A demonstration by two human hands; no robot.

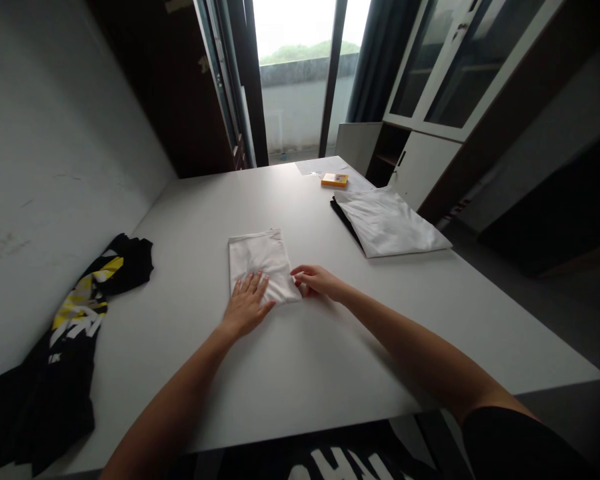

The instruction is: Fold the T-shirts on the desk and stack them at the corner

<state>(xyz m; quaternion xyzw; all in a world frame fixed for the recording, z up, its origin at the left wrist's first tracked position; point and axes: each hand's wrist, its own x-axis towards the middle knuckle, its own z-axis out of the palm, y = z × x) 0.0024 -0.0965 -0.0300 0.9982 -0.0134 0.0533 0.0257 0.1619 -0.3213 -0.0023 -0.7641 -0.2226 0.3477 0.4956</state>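
A folded white garment [263,257] lies on the white table in front of me as a neat rectangle. My left hand [247,303] rests flat on its lower left part, fingers spread and palm down. At the garment's right edge is my right hand [317,281], its fingers curled and closed on the border near the lower right corner. The thumb of that hand is partly hidden. The exact kind of garment does not show in its folded state.
On the table [200,213], a black garment with yellow and white print [80,313] lies crumpled along the left wall. Folded white cloth [393,223] covers something black at the right. Behind it are an orange-yellow box [335,180] and papers [320,165]. A cabinet [430,160] stands beyond.
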